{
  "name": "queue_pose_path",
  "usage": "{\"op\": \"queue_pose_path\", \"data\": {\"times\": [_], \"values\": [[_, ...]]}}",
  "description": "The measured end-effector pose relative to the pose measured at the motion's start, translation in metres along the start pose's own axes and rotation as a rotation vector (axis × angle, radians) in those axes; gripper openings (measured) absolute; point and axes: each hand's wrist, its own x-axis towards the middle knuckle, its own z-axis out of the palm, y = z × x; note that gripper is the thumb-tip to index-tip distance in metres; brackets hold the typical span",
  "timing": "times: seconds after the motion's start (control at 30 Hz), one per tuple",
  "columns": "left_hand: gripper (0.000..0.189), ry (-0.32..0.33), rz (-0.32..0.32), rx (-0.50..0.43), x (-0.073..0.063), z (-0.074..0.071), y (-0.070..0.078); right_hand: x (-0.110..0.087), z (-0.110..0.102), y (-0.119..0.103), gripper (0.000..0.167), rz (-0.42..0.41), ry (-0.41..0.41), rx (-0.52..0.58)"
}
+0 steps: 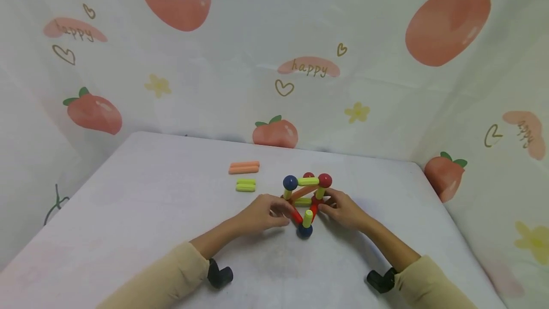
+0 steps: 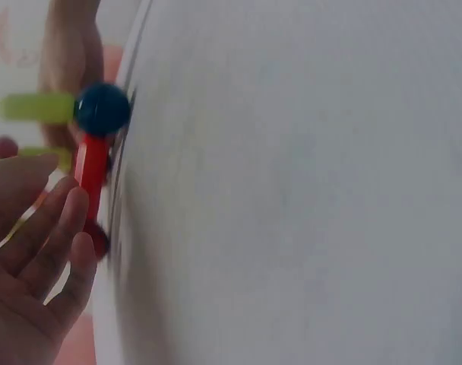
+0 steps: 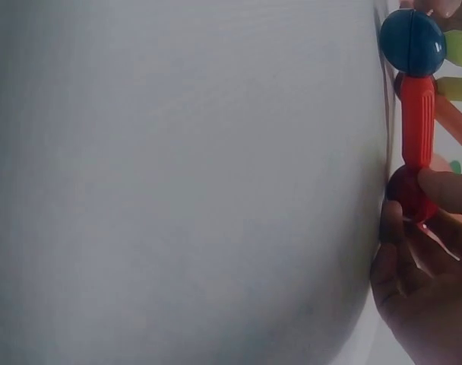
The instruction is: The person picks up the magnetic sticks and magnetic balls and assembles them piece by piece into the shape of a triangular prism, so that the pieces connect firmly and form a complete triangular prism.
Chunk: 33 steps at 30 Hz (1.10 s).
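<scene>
Between the hands stands a frame of magnetic building sticks and balls. Its front blue ball (image 1: pixel 304 231) carries an upright yellow-green stick (image 1: pixel 308 218) whose top end is free. Two red sticks (image 3: pixel 418 122) run back from that ball. Higher up, a yellow-green stick (image 1: pixel 308 181) joins another blue ball (image 1: pixel 290 182) to a red ball (image 1: pixel 325 180). My right hand (image 1: pixel 343 210) pinches the lower right red ball (image 3: pixel 408 190) between thumb and fingers. At the left side, my left hand (image 1: pixel 261 213) has loosely bent fingers beside the left red stick (image 2: pixel 92 171), thumb apart from them.
Two orange sticks (image 1: pixel 244 168) lie side by side behind the left hand, with two short yellow-green sticks (image 1: pixel 246 185) in front of them. A white cloth covers the table (image 1: pixel 171 180). Behind hangs a fruit-printed curtain (image 1: pixel 240 61).
</scene>
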Motion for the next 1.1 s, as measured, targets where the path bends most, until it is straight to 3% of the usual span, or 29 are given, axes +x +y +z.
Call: {"op": "queue_pose_path", "data": {"times": [0.2,0.3,0.4,0.67,0.83,1.1], "values": [[0.017,0.136,-0.015,0.064,-0.001,-0.031,-0.016,-0.001,-0.001,0.001,0.044,0.024,0.003,0.005],[0.016,0.213,-0.046,0.077,0.005,-0.042,-0.024,-0.001,-0.001,0.001,0.043,0.021,0.001,0.007],[0.017,0.246,-0.093,0.072,0.016,-0.047,-0.029,-0.001,0.0,0.002,0.043,0.017,-0.002,0.008],[0.02,0.203,-0.151,0.072,0.052,-0.041,-0.023,0.0,0.002,0.003,0.044,0.004,-0.01,0.009],[0.03,0.185,-0.135,0.061,0.073,-0.036,-0.018,0.0,0.001,0.002,0.042,-0.002,-0.007,0.015],[0.047,0.024,-0.184,0.064,0.096,-0.03,-0.018,-0.001,0.001,0.002,0.045,-0.003,0.0,0.014]]}}
